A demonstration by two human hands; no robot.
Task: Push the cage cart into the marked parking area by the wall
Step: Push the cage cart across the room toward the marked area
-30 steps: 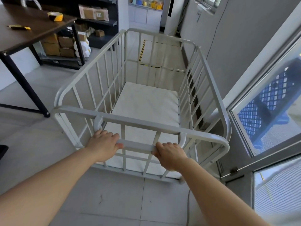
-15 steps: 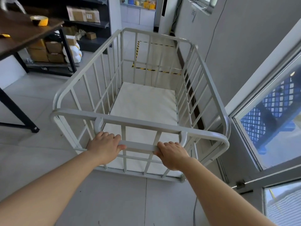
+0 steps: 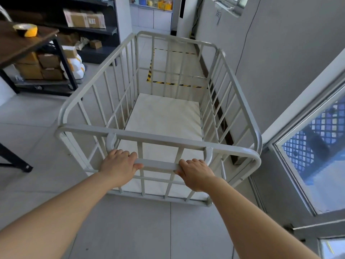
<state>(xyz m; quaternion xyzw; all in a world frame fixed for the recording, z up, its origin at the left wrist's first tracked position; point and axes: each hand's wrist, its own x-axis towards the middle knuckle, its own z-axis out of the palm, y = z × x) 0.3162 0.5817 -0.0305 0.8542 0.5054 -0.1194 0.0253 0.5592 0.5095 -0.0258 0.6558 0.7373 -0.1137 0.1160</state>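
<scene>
Both hands, left hand (image 3: 119, 164) and right hand (image 3: 196, 172), wrap the cage cart (image 3: 164, 116) handle (image 3: 157, 164); drifting toward frame right risks scraping the wall (image 3: 280, 62) before the taped bay (image 3: 173, 68).

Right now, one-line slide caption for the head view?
Both hands grip the cage cart handle, facing the striped parking area.
</scene>
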